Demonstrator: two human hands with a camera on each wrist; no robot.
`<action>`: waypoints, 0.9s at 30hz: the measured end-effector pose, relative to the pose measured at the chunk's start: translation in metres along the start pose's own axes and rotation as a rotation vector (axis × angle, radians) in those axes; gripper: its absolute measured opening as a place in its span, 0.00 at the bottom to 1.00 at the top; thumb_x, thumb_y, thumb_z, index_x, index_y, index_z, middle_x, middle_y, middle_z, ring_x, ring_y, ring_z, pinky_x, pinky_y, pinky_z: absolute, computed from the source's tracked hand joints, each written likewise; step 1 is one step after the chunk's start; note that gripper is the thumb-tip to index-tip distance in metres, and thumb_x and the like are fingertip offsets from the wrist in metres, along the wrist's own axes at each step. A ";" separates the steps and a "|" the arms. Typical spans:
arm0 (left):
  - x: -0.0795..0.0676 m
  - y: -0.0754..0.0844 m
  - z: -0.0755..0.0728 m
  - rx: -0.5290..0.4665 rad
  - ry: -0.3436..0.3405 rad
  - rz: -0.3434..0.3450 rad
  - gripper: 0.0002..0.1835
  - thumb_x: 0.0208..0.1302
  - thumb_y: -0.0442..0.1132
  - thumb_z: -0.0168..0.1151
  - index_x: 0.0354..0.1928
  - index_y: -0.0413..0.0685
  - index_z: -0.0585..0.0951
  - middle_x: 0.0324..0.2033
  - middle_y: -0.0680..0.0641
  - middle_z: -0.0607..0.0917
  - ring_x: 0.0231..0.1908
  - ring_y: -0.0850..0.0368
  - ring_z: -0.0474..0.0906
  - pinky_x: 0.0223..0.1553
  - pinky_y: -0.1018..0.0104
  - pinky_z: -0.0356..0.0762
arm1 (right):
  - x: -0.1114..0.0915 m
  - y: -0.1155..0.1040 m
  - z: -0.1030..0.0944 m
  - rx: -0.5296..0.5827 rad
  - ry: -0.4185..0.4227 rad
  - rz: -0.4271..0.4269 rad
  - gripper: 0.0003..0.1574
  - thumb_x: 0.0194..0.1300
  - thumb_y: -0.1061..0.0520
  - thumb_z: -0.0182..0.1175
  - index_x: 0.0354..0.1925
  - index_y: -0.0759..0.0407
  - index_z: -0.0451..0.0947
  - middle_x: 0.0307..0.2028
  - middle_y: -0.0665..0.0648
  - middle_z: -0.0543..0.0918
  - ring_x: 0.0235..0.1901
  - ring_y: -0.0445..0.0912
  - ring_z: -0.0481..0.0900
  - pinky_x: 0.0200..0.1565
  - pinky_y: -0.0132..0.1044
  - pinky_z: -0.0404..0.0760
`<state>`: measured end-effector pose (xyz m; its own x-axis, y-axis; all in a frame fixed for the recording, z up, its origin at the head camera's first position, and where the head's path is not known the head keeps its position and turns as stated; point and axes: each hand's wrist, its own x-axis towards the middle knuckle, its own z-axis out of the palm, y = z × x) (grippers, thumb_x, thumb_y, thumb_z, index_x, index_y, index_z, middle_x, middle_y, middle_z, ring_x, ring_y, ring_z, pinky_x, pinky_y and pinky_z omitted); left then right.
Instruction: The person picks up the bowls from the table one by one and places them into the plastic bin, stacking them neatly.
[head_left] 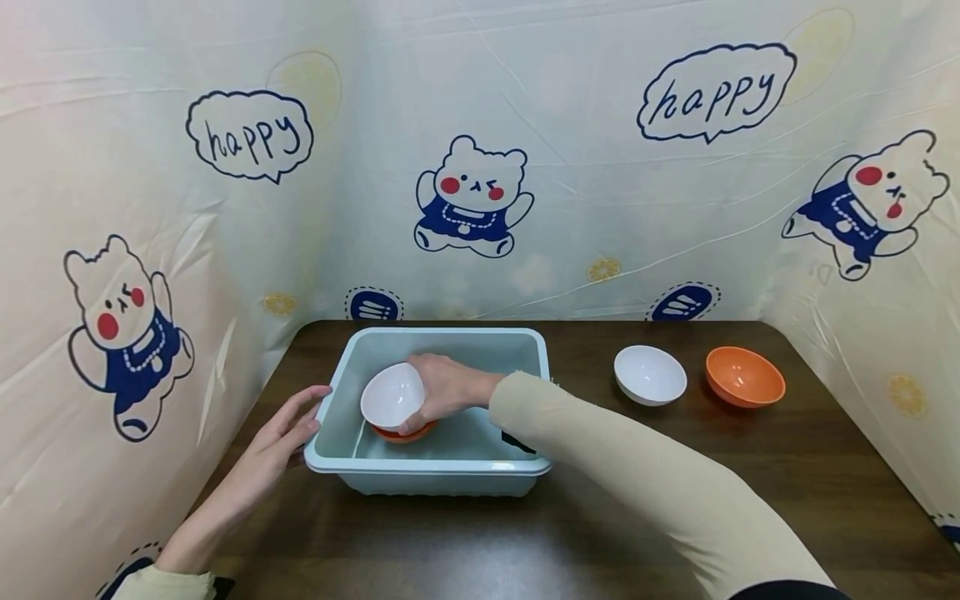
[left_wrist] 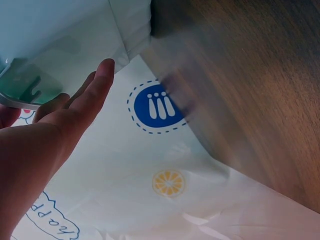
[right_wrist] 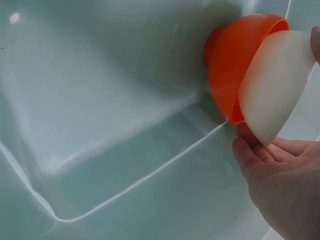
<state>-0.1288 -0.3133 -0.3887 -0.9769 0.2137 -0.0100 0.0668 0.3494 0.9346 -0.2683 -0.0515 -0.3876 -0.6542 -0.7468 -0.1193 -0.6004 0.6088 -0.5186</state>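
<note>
Inside a light blue-green plastic basin [head_left: 442,467], my right hand [head_left: 444,385] holds a white bowl [head_left: 392,400] by its rim. The white bowl is tilted and sits partly within an orange bowl [head_left: 403,437] on the basin floor. In the right wrist view, fingertips [right_wrist: 250,145] of that hand are at the white bowl's lower edge, close by the orange bowl's [right_wrist: 232,70] rim. My left hand [head_left: 281,429] touches the basin's left side, its fingers extended along the rim and outer wall.
To the right of the basin, a second white bowl [head_left: 650,377] and a second orange bowl [head_left: 745,378] stand upright on the dark wooden table [head_left: 600,517]. A printed cloth [head_left: 577,183] with bears and speech bubbles hangs around the table's back and sides.
</note>
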 end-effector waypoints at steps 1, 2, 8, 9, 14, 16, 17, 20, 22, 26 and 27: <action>0.000 0.000 0.000 0.000 0.000 0.000 0.28 0.87 0.43 0.42 0.80 0.40 0.53 0.78 0.27 0.54 0.73 0.25 0.59 0.49 0.68 0.79 | 0.000 0.000 0.000 0.000 -0.001 0.002 0.52 0.59 0.37 0.77 0.70 0.59 0.68 0.58 0.56 0.77 0.54 0.47 0.74 0.58 0.40 0.77; 0.000 0.000 0.000 -0.001 0.000 0.000 0.28 0.87 0.43 0.42 0.80 0.40 0.53 0.78 0.27 0.55 0.72 0.25 0.59 0.49 0.68 0.79 | 0.000 0.000 0.000 -0.003 -0.003 0.005 0.52 0.59 0.37 0.77 0.70 0.59 0.68 0.58 0.56 0.77 0.54 0.47 0.74 0.58 0.40 0.77; 0.000 0.001 -0.001 0.005 -0.002 -0.013 0.28 0.87 0.43 0.42 0.80 0.41 0.53 0.78 0.27 0.55 0.72 0.25 0.60 0.49 0.68 0.79 | 0.001 -0.002 0.001 -0.033 -0.022 0.020 0.56 0.60 0.35 0.75 0.73 0.61 0.64 0.62 0.58 0.76 0.57 0.48 0.73 0.61 0.41 0.75; 0.000 0.001 -0.001 0.006 -0.003 -0.014 0.28 0.87 0.43 0.42 0.80 0.41 0.52 0.78 0.26 0.55 0.72 0.25 0.60 0.49 0.68 0.79 | 0.001 -0.002 0.001 -0.040 -0.024 0.023 0.57 0.60 0.35 0.75 0.74 0.61 0.64 0.62 0.58 0.76 0.58 0.49 0.73 0.61 0.41 0.75; 0.001 0.001 -0.001 0.006 -0.005 -0.013 0.28 0.87 0.43 0.42 0.80 0.40 0.53 0.78 0.27 0.54 0.73 0.26 0.60 0.49 0.68 0.79 | 0.002 -0.002 0.002 -0.090 -0.027 0.032 0.57 0.60 0.33 0.74 0.74 0.60 0.64 0.63 0.57 0.76 0.60 0.49 0.71 0.62 0.41 0.74; 0.001 0.001 -0.001 0.005 -0.005 -0.012 0.28 0.87 0.43 0.42 0.80 0.40 0.53 0.78 0.27 0.54 0.73 0.26 0.60 0.49 0.68 0.79 | 0.001 -0.002 0.002 -0.107 -0.028 0.029 0.57 0.61 0.32 0.73 0.74 0.59 0.64 0.64 0.57 0.76 0.61 0.50 0.70 0.62 0.41 0.74; 0.000 0.002 -0.001 0.005 -0.006 -0.013 0.28 0.87 0.43 0.42 0.80 0.40 0.53 0.79 0.27 0.54 0.73 0.26 0.60 0.49 0.68 0.79 | 0.001 -0.002 0.002 -0.114 -0.028 0.027 0.57 0.61 0.32 0.73 0.74 0.60 0.64 0.63 0.57 0.76 0.61 0.50 0.70 0.62 0.41 0.74; 0.001 0.002 -0.001 0.004 -0.010 -0.014 0.28 0.87 0.43 0.42 0.80 0.41 0.52 0.79 0.26 0.54 0.73 0.26 0.59 0.49 0.68 0.79 | 0.000 -0.002 0.002 -0.131 -0.030 0.031 0.58 0.60 0.31 0.73 0.74 0.59 0.64 0.63 0.57 0.76 0.61 0.49 0.70 0.62 0.40 0.73; 0.001 0.002 -0.001 0.004 -0.011 -0.016 0.28 0.87 0.43 0.42 0.80 0.41 0.52 0.79 0.26 0.54 0.73 0.26 0.59 0.49 0.68 0.79 | -0.001 -0.002 0.002 -0.135 -0.032 0.035 0.58 0.60 0.30 0.73 0.74 0.59 0.64 0.63 0.56 0.76 0.61 0.49 0.70 0.62 0.40 0.73; 0.000 0.002 -0.001 0.008 -0.007 -0.026 0.29 0.87 0.44 0.42 0.80 0.41 0.52 0.79 0.27 0.54 0.73 0.25 0.60 0.49 0.67 0.79 | -0.002 -0.003 0.002 -0.125 -0.038 0.036 0.58 0.60 0.31 0.73 0.75 0.59 0.64 0.63 0.56 0.76 0.61 0.49 0.70 0.62 0.40 0.73; -0.001 0.002 0.000 0.006 -0.005 -0.027 0.29 0.87 0.43 0.42 0.80 0.41 0.53 0.79 0.27 0.54 0.72 0.25 0.60 0.49 0.67 0.79 | -0.003 -0.004 0.003 -0.120 -0.042 0.036 0.58 0.60 0.31 0.74 0.75 0.59 0.64 0.63 0.56 0.76 0.61 0.49 0.70 0.62 0.41 0.73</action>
<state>-0.1280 -0.3131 -0.3871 -0.9773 0.2084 -0.0371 0.0416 0.3608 0.9317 -0.2631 -0.0521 -0.3877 -0.6581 -0.7328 -0.1728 -0.6290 0.6612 -0.4088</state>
